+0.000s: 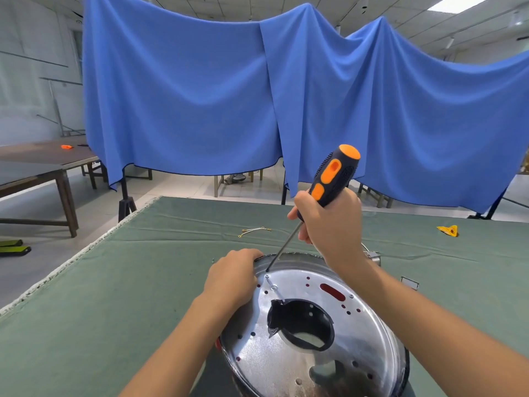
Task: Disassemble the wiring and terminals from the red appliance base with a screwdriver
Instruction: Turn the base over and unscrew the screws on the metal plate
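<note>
My right hand (332, 224) fingers grip the screwdriver (329, 181), tip on a screw (267, 277); left hand (232, 276) fingers curl over the appliance base (300, 353) rim

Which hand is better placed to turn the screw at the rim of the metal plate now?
The right hand: it grips the screwdriver, whose tip sits at the screw. The left hand grips the appliance base rim.

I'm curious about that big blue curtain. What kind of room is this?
Probably a workshop or recording room: plain work tables on a bare floor, a blue cloth hung as a backdrop, and a green-covered bench where the right hand works a screwdriver.
</note>
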{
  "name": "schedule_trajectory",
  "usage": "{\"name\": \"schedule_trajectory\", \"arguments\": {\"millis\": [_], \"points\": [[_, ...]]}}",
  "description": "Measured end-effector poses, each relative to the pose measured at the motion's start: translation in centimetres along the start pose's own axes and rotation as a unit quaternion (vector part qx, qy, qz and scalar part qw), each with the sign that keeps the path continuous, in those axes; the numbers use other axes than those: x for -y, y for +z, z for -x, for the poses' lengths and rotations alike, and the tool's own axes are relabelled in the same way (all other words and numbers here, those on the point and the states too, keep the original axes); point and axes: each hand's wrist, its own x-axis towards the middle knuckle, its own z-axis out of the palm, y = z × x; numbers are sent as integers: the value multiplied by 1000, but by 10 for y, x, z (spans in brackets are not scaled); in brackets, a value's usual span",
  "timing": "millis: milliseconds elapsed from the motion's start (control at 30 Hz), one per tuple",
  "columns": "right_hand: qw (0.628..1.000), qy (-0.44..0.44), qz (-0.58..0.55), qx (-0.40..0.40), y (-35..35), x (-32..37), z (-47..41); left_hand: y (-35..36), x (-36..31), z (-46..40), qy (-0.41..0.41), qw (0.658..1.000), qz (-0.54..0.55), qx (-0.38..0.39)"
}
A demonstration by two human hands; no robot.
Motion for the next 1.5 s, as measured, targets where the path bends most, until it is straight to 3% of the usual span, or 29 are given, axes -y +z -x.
{"name": "schedule_trajectory", "arguments": {"millis": [967,1300,1500], "points": [[999,6,22,25,1,-3,2,0,-1,1,3,1000,-7,1],[991,26,33,126,1,1,-13,2,-1,-2,-6,1000,-7,15],[959,103,47,261,12,13,-47,2,-3,-3,-14,1000,-2,20]]}}
